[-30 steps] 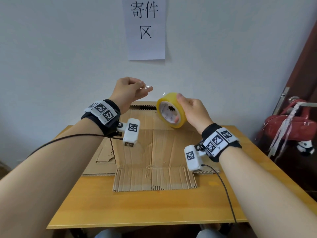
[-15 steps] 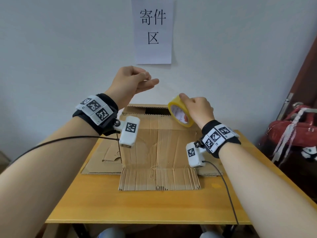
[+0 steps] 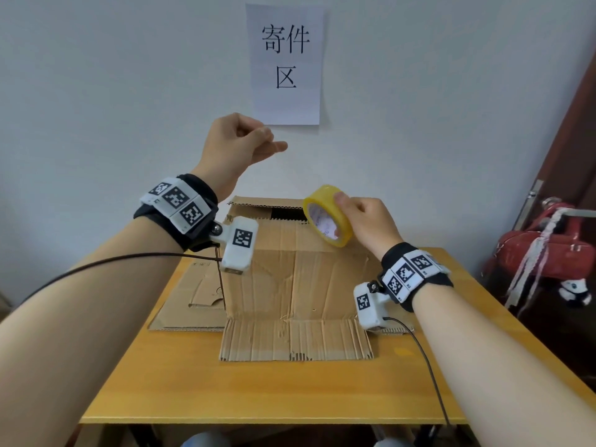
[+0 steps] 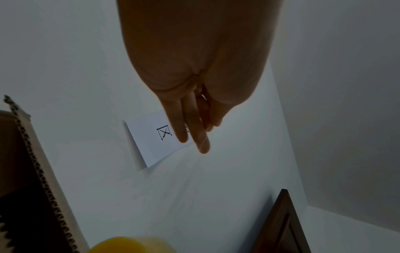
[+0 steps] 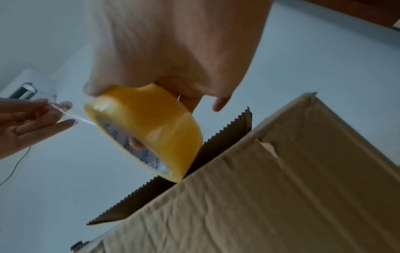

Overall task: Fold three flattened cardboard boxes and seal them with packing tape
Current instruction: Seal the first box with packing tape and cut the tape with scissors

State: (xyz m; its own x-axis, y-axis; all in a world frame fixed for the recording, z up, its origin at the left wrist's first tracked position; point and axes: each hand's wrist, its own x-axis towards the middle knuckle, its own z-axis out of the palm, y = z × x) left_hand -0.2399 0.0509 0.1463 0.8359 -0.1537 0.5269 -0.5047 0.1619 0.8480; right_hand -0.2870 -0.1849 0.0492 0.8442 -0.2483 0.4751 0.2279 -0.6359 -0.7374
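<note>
Cardboard box stands mid-table w/ its top open at the far side and one flap lying flat toward the near edge; more flattened cardboard lies under it, sticking out left.

L to R: left hand is raised above and left of the box, thumb and fingertips pinched on the free end of the clear tape strip, other fingers loosely curled. Right hand sits lower, over the box's far right corner, fingers curled round the yellow tape roll, one finger through the core.

Step in hand looks like drawing out a length of tape. To do it well: keep the strip taut and untwisted, hold the roll steady w/ the finger as axle, pull enough to span the seam plus overhang, and keep the sticky side off the fingers.

Hard to see: the strip is nearly invisible in the head view, only a glint in the right wrist view. How many flats are in the stack can't be told. Box inside is dark. Left wrist view shows mostly the back of the hand and the wall sign.
</note>
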